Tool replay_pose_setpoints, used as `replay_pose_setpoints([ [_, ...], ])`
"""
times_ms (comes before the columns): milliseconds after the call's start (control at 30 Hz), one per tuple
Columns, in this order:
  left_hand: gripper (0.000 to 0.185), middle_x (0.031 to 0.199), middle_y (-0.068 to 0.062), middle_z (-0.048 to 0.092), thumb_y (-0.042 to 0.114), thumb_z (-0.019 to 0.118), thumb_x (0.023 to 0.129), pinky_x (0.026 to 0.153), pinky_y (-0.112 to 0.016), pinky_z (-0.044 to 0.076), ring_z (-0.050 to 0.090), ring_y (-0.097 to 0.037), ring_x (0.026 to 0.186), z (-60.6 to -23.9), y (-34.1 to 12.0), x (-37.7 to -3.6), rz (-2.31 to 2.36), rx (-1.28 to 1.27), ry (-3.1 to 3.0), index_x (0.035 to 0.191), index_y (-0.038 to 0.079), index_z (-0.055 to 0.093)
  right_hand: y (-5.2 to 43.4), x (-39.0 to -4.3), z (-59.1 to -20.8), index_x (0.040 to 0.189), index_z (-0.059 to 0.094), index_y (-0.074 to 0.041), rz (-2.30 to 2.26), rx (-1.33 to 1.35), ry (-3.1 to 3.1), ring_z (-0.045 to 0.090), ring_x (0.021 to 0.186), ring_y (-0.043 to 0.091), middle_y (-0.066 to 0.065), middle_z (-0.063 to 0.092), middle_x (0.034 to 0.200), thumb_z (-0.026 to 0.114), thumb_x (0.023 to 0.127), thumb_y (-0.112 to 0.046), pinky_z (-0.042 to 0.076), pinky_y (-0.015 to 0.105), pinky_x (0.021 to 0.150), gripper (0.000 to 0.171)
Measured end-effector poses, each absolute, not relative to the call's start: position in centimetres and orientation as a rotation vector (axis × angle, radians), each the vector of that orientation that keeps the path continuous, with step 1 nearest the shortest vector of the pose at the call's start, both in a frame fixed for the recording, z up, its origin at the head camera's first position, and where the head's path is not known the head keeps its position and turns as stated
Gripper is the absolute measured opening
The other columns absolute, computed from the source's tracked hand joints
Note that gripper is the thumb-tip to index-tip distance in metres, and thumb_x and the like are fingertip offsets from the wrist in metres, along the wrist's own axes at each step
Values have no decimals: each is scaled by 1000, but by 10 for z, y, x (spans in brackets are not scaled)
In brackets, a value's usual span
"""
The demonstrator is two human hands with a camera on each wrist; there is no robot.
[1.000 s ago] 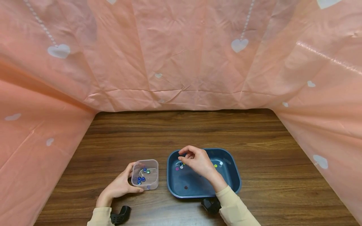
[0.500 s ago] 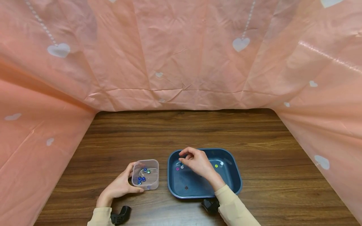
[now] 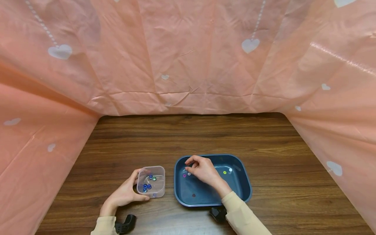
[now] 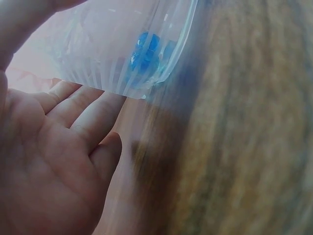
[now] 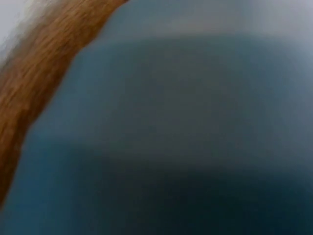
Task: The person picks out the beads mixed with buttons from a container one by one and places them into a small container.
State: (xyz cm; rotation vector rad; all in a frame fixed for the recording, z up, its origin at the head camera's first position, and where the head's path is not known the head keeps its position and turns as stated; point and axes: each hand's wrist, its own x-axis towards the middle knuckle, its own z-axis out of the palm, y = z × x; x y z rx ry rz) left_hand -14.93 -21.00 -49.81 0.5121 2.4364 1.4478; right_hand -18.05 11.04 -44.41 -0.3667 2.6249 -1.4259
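Note:
My left hand (image 3: 124, 192) holds a clear square plastic box (image 3: 158, 187) on the table, thumb along its near side and fingers round its far-left side. Inside lie several glossy blue marbles (image 3: 149, 186) and a green one (image 3: 154, 178). In the left wrist view, blue marbles (image 4: 144, 56) show through the box's ribbed wall. Over the left part of a dark blue tray (image 3: 202, 197), my right hand (image 3: 207, 171) has its fingers bent, with a gap between thumb and index fingertips. Nothing shows in that gap. The right wrist view shows only the blurred tray wall (image 5: 171, 98).
Small flat discs lie in the tray: a pink one (image 3: 184, 175), a yellow one (image 3: 224, 172), a white one (image 3: 230, 169) and a dark one (image 3: 193, 195). The wooden table (image 3: 188, 133) is enclosed by a pink curtain (image 3: 188, 65) at the back and sides.
My right hand has lowered slightly towards the tray's floor, and the blue marble seen below its thumb is now hidden. My left hand and the box stay in place.

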Motion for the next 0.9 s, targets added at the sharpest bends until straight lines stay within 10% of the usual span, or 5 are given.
replay_pose_setpoints([
  [900, 94, 142, -13, 51, 26, 90, 69, 97, -29, 39, 52, -35, 125, -499, -210, -150, 1438, 522, 2462, 143, 9, 34, 110, -183, -459, 98, 70, -3, -1298, -469, 2695, 51, 62, 10, 0, 62, 75, 73, 83, -6, 42, 25, 55, 15],
])
